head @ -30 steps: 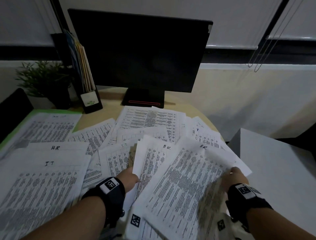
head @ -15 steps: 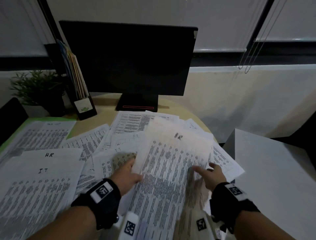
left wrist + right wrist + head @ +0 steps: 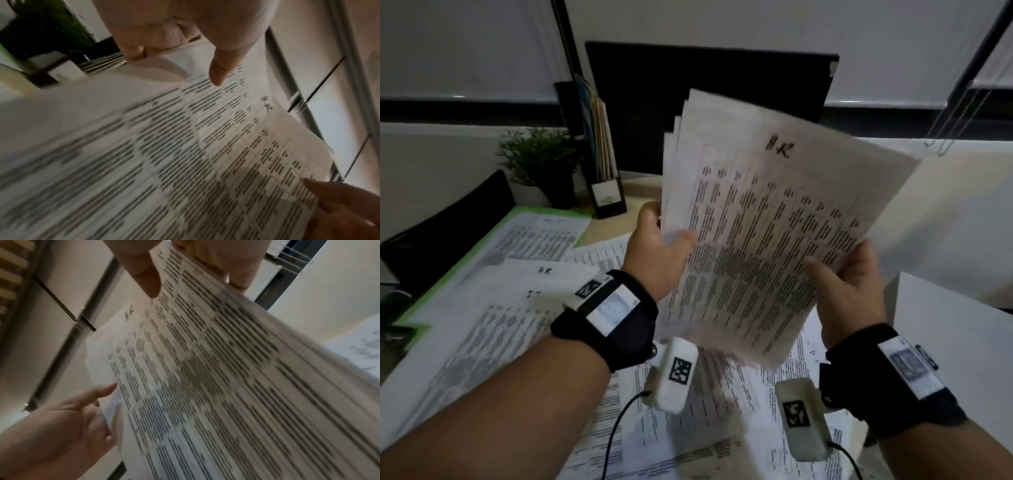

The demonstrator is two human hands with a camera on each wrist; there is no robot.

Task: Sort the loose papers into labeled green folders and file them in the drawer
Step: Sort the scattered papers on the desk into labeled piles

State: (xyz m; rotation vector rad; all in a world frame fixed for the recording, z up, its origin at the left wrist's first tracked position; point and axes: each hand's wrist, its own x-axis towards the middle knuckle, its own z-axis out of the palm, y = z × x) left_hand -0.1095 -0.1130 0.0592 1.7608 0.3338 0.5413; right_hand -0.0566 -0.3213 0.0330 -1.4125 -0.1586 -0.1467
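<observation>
Head view: a sheaf of printed papers [image 3: 763, 226] marked "HR" at the top, held up off the desk and tilted toward the camera, in front of a dark monitor [image 3: 650, 113]. Left hand [image 3: 659, 253] raised at the sheaf's left edge, thumb laid across the front of the top sheet, fingers curled behind it, forearm angled up from the lower left. Right hand [image 3: 852, 284] at the lower right edge, thumb pressed on the printed face, fingers wrapped round behind, wrist bent upward. Same grips from the wrist views: left thumb [image 3: 220, 74] flat on the page with the fingers tucked under the edge; right thumb [image 3: 144, 279] on top and the fingers [image 3: 236, 264] clamped below the stack, several sheet edges visible between them. Below, a round wooden desk [image 3: 616, 229] spread with more loose papers [image 3: 493, 329], two of them lettered "HR" and "IT". Green folder [image 3: 431, 301] lying open at the left under some of those sheets, well apart from the held sheaf. White cabinet top [image 3: 955, 329] at the right. Behind, pale roller blinds and a dark window band. Upright file holder [image 3: 602, 171] with coloured folders beside the monitor; small potted plant [image 3: 541, 161] to its left; black strapped cameras on both wrists.
</observation>
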